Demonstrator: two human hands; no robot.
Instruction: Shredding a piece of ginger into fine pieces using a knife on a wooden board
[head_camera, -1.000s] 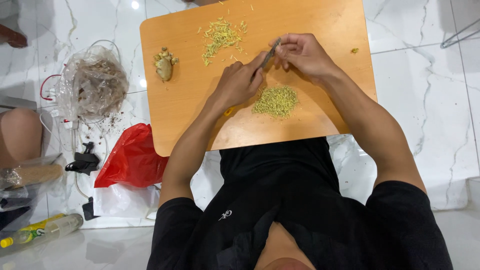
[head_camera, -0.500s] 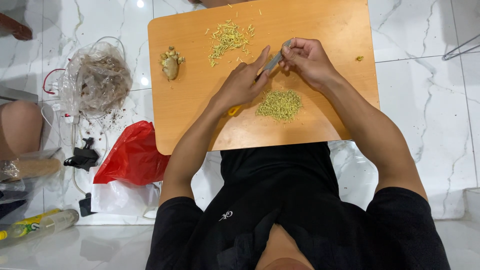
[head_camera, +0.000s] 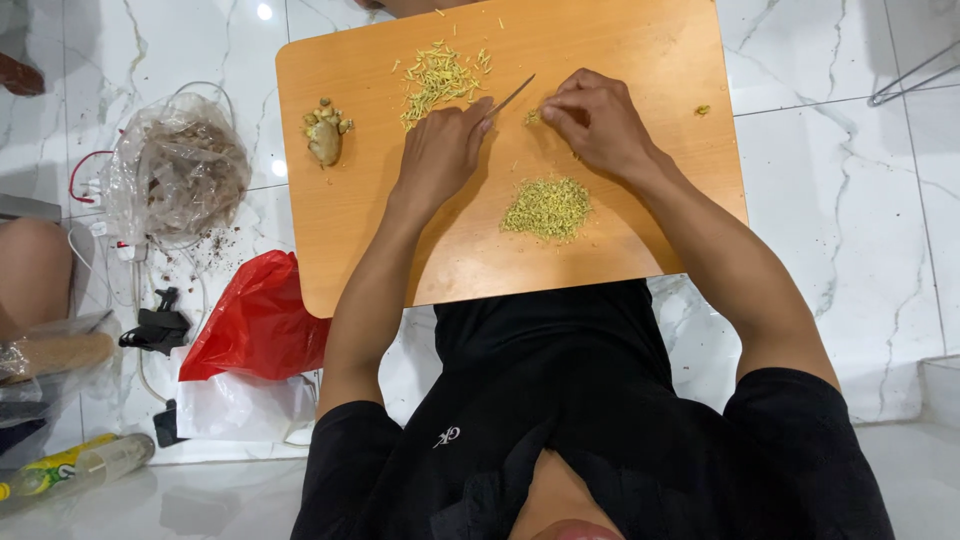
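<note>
While the left hand (head_camera: 440, 150) grips a knife (head_camera: 510, 97), right fingers (head_camera: 560, 112) — nearly closed — pinch ginger bits (head_camera: 533, 117) on the board (head_camera: 650, 220).

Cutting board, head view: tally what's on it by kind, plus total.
Wooden board holds:
Knife, in the left hand: 1
Whole ginger root: 1
Pile of ginger strips: 1
Pile of minced ginger: 1
Small bit under the right hand fingertips: 1
Stray bit near the right edge: 1
Total: 6
</note>
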